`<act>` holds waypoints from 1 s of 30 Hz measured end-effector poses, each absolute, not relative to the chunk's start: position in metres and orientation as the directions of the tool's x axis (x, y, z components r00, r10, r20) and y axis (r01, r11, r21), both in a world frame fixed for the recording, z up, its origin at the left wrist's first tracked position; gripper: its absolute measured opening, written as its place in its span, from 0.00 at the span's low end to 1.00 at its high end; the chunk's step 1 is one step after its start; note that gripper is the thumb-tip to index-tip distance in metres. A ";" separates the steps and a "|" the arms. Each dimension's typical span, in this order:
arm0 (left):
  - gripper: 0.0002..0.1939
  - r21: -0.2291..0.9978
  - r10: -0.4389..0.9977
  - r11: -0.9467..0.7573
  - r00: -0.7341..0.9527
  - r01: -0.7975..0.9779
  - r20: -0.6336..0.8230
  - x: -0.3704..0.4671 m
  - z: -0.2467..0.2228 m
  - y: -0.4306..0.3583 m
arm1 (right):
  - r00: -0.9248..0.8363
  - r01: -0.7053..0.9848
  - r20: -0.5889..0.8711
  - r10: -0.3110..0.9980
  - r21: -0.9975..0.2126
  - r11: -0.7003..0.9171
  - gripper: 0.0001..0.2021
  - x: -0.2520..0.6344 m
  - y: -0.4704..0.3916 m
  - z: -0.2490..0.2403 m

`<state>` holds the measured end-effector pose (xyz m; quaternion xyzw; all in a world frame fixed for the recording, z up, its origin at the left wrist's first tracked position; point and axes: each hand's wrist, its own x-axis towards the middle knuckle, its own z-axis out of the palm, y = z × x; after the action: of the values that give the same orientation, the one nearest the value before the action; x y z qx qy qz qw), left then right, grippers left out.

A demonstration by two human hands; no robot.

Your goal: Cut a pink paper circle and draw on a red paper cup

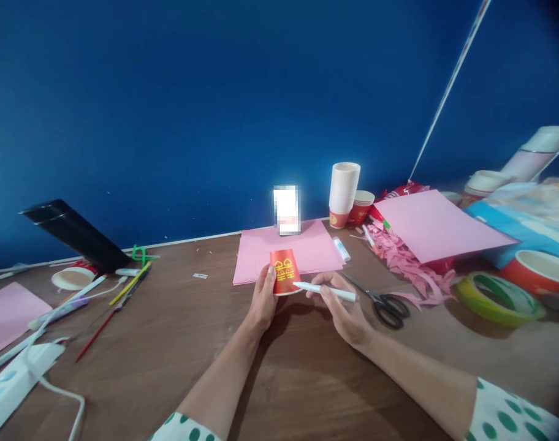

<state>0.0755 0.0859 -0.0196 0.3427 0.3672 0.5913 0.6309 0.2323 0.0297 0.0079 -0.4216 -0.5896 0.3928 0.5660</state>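
My left hand (262, 301) grips a red paper cup (284, 272) with yellow printing by its left side. The cup is upside down, its white rim at the bottom. In my right hand (346, 315) is a white pen (332, 291), pointing left, its tip at the cup's lower right side; whether they touch I cannot tell. Behind the cup lie pink paper sheets (256, 248). Black-handled scissors (386, 306) rest just right of my right hand. A small white tube (341, 249) lies by the sheets' right edge.
At the back stand stacked paper cups (344, 187) and a bright blurred-out rectangle (287, 209). Shredded pink paper (410, 263), another pink sheet (440, 220) and green-yellow tape (498, 300) lie right. Left are a black cylinder (77, 236), brushes (109, 318) and a power strip (19, 383).
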 end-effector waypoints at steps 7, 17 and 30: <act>0.19 0.861 0.997 0.071 0.023 -0.504 -0.069 0.076 -0.019 0.087 | -0.025 0.057 0.309 0.951 -0.949 0.310 0.08 0.232 0.030 0.009; 0.17 0.853 0.999 0.047 0.023 -0.519 -0.042 0.078 -0.015 0.086 | -0.039 0.058 0.294 0.955 -0.954 0.296 0.10 0.232 0.030 0.006; 0.17 0.857 0.999 0.046 0.042 -0.513 -0.029 0.078 -0.015 0.086 | -0.057 0.061 0.282 0.958 -0.956 0.286 0.10 0.232 0.031 0.010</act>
<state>0.0777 0.0856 -0.0150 0.3468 0.3502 0.5972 0.6328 0.2321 0.0307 0.0098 -0.4278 -0.5952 0.4173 0.5372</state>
